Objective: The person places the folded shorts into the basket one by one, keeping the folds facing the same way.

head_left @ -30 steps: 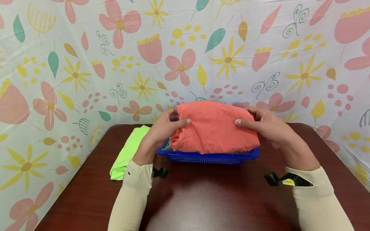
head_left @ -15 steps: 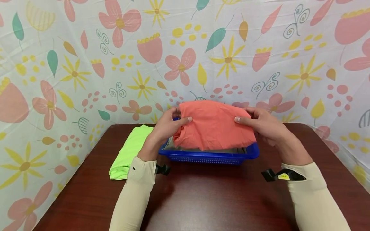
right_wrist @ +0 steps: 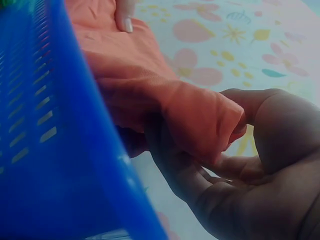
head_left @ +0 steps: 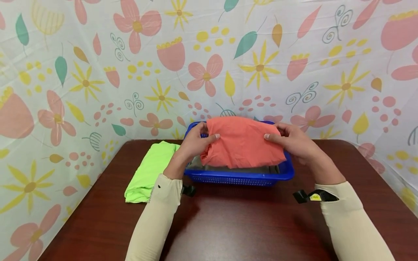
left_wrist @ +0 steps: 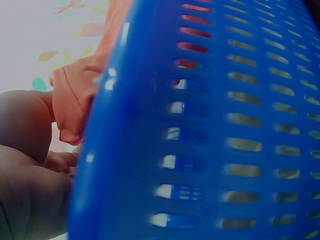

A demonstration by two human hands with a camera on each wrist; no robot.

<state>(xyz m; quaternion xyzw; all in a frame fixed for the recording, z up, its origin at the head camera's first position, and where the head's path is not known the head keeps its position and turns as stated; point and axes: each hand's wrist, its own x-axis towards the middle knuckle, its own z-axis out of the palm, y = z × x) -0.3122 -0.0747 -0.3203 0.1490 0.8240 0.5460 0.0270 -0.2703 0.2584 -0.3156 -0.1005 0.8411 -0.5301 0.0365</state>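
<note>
Both hands hold a folded orange cloth (head_left: 243, 143) over the blue plastic basket (head_left: 235, 178) in the head view. The left hand (head_left: 196, 142) grips its left end, thumb on the front face. At the other end the right hand (head_left: 298, 143) pinches the cloth the same way; the right wrist view shows its fingers (right_wrist: 185, 175) curled underneath. Greyish-green fabric (head_left: 209, 167) lies in the basket below the orange cloth. The left wrist view is mostly filled by the basket's slotted wall (left_wrist: 220, 117), with a corner of orange cloth beyond the rim.
A folded neon-green cloth (head_left: 148, 174) lies on the dark wooden table (head_left: 241, 221), left of the basket and beside the left forearm. A floral-printed white sheet (head_left: 209, 43) hangs behind and at the sides of the table.
The orange cloth has risen off the basket's front rim and shifted slightly back, exposing more of the rim and the fabric inside. Both hands have drawn a little closer together.
</note>
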